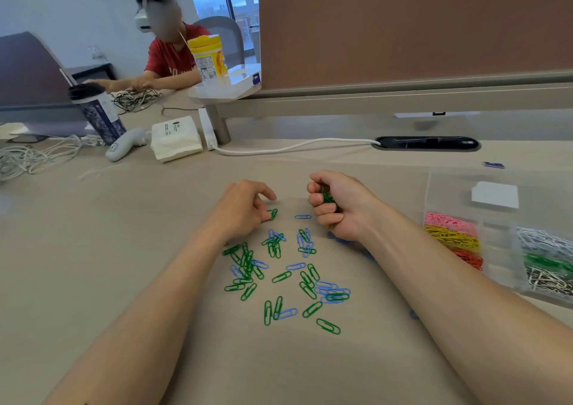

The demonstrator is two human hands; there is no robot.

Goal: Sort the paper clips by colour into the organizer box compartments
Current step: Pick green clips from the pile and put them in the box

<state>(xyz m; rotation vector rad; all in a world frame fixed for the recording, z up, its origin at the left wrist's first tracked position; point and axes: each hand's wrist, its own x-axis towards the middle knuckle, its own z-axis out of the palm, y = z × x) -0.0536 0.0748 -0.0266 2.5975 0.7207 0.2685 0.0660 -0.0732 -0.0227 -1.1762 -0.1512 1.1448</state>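
Several green paper clips (280,276) and blue paper clips (331,289) lie scattered on the beige table between my forearms. My left hand (245,207) pinches one green clip (273,214) against the table with thumb and fingertips. My right hand (336,204) is a fist gripping a bunch of green clips (325,195). At the right stands the clear organizer box (496,243), its compartments holding pink clips (446,222), yellow clips (452,237), orange clips (468,257), white clips (542,241), green clips (545,262) and black-and-white clips (545,280).
A white cable (294,147) runs to a black desk grommet (428,142) behind my hands. At the far left stand a patterned cup (99,113), a tissue pack (175,137), a grey controller (122,147) and tangled cords. Another person sits at the far left. A brown divider (415,26) closes the back.
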